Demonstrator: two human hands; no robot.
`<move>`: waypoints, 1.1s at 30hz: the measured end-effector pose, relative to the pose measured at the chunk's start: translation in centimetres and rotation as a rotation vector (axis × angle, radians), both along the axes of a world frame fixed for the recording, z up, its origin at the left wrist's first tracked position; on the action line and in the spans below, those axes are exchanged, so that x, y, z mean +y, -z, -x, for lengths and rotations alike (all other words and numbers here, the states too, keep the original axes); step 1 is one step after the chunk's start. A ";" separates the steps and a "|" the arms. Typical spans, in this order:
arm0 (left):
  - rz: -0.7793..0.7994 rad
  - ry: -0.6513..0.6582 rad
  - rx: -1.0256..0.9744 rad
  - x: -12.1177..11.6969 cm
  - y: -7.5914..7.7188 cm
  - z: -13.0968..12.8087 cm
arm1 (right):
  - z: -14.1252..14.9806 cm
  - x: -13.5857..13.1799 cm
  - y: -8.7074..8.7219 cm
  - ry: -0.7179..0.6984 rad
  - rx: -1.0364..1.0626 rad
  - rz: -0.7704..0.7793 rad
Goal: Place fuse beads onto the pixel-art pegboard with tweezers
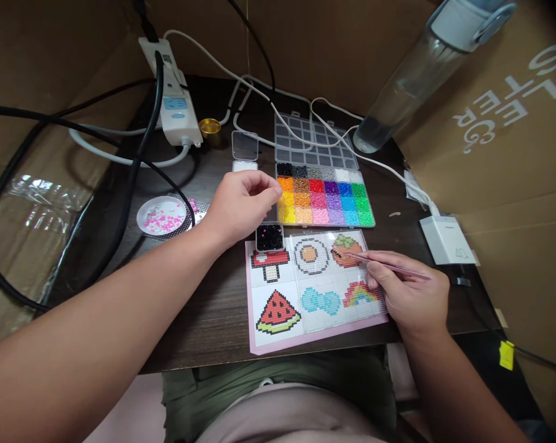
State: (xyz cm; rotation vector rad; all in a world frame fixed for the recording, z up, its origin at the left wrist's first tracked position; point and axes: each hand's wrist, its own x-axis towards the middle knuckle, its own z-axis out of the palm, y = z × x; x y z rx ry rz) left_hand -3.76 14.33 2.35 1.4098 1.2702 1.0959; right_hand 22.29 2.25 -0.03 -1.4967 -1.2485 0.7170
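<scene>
My right hand grips a pair of pink tweezers, their tips over the orange fruit pattern. That pattern lies on a pattern sheet with mushroom, egg, watermelon, blue bow-like and rainbow pictures. A clear pegboard covers the sheet's right part. My left hand is closed, thumb and forefinger together, just above a small box of black beads with a few pink ones in it. Whether anything sits in that pinch, I cannot make out. Touching or close to its fingertips is the sorted bead case, lid raised.
A white dish of pink and white beads stands left. Behind are a small white box, a gold cup, a power strip and loose cables. A bottle and white charger stand right. Cardboard walls surround the table.
</scene>
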 end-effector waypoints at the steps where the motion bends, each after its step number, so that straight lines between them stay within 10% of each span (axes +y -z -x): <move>1: -0.001 0.001 0.001 0.0 0.0 0.0 | 0.0 0.0 0.0 0.000 -0.001 0.002; 33: 0.040 0.000 -0.013 -0.1 -0.3 0.1 | 0.2 0.3 -0.1 0.000 -0.014 0.012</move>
